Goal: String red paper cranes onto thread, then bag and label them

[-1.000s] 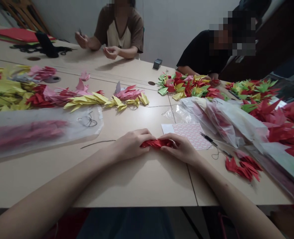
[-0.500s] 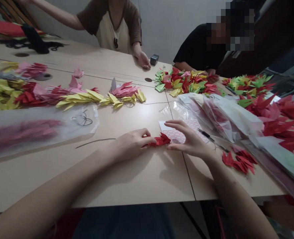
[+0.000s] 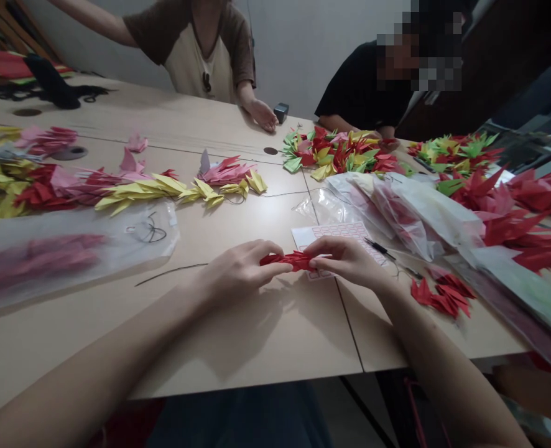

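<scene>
Just above the tabletop, my left hand (image 3: 240, 272) and my right hand (image 3: 345, 258) pinch the two ends of a red folded paper piece (image 3: 290, 260). Both hands have their fingers closed on it. Under my right hand lies a white sticker sheet (image 3: 336, 233) with rows of small pink labels. A thin dark wire (image 3: 170, 273) rests on the beige table (image 3: 266, 336) to the left of my left hand.
A small heap of red paper cranes (image 3: 438, 298) lies right of my right arm, by plastic bags (image 3: 410, 214). Strings of yellow, pink and red cranes (image 3: 163, 183) cross the table's left. A clear bag (image 3: 61, 252) lies front left. Two people sit opposite, by a mixed crane pile (image 3: 341, 152).
My right hand, open and lifted half a second ago, has come back and closed on the red piece's right end. The person opposite has stretched an arm out to the left. The view shifted slightly.
</scene>
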Demonstrator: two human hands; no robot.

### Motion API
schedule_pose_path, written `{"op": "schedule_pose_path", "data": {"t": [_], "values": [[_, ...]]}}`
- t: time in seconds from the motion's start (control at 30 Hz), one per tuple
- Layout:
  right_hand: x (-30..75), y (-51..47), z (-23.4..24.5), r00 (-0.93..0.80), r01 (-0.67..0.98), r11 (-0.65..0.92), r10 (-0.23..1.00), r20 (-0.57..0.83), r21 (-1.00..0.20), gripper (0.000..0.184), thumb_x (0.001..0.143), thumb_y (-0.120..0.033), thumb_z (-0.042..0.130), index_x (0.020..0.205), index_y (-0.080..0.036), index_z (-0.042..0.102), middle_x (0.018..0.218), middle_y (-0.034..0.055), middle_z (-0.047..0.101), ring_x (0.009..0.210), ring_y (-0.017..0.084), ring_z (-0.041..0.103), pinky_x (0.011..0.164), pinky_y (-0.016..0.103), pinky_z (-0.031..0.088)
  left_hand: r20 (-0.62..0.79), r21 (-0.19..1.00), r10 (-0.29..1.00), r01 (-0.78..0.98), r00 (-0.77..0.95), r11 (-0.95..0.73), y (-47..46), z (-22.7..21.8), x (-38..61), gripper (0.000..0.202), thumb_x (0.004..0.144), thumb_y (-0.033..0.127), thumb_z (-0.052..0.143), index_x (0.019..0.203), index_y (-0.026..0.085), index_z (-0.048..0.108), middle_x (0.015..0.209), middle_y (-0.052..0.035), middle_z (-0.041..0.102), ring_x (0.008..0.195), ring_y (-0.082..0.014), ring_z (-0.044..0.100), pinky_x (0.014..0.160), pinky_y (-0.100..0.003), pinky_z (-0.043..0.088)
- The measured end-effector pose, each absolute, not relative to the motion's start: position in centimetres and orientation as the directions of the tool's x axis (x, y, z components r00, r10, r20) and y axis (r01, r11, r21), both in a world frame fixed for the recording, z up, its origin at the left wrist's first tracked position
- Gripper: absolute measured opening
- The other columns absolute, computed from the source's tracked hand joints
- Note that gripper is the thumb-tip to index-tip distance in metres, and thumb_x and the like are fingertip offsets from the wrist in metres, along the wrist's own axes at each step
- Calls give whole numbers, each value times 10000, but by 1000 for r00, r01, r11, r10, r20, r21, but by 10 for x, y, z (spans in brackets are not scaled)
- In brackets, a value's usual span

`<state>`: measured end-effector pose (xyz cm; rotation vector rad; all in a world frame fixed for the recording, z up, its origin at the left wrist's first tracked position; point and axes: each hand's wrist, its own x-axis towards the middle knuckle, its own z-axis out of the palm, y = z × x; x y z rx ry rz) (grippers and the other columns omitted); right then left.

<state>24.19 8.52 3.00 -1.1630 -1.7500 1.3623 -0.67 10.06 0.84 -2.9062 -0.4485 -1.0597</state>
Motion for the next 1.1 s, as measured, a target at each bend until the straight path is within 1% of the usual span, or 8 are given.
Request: {"op": "schedule_pose_path", "data": {"t": [0.1,0.23,0.37,0.57,0.67,0.8,0.97,1.1], "values": [[243,86,31,-416,245,162,908,47,-956,153,739,-242,723,872,-176,687,817,22,699,696,119,668,625,258,579,632,127,295,279,717,-952,101,9,-6,238,883,139,501,1085,147,626,983,-106,603,844,-159,594,695,-283,527],[242,87,30,-351,147,248,918,184,-958,176,728,-211,733,897,-199,684,883,16,689,782,123,666,681,267,582,644,319,431,291,632,-902,100,10,-5,226,883,110,504,1053,167,642,1018,-96,592,863,-131,597,710,-254,520],[240,85,30,-293,103,220,939,182,-970,228,742,-196,723,962,-208,662,940,28,699,822,143,677,682,280,588,659,456,524,268,539,-849,100,11,-2,210,874,102,525,1024,171,654,1010,-79,587,822,-102,596,691,-229,508],[238,84,28,-278,-28,305,912,301,-952,158,702,-143,750,811,-217,662,889,-1,642,830,116,644,684,246,568,666,505,554,245,500,-828,100,14,0,201,845,84,558,993,165,667,974,-68,595,823,-102,610,693,-218,508],[241,84,29,-309,-30,298,905,292,-954,164,687,-144,763,804,-225,681,973,14,636,922,125,627,765,264,554,660,512,556,239,505,-825,101,15,-1,198,838,83,565,990,158,669,963,-69,598,808,-98,611,701,-220,514],[246,85,30,-331,3,277,907,261,-961,88,754,-175,715,821,-232,712,1031,37,632,933,128,626,772,279,547,660,501,541,230,522,-834,102,15,-2,197,837,90,566,986,167,668,958,-70,602,842,-110,617,716,-232,521],[245,86,30,-311,-13,351,888,337,-936,211,699,-117,751,847,-264,719,912,10,617,882,121,615,749,280,557,640,546,556,195,530,-815,101,15,-2,194,833,97,574,986,162,675,965,-75,611,871,-111,611,753,-235,515],[242,86,30,-313,-17,387,874,372,-922,243,688,-98,755,850,-275,715,872,1,596,871,115,600,731,266,545,573,655,623,160,532,-739,101,19,-4,197,819,96,576,973,157,683,967,-76,635,887,-114,615,779,-239,508]]}}
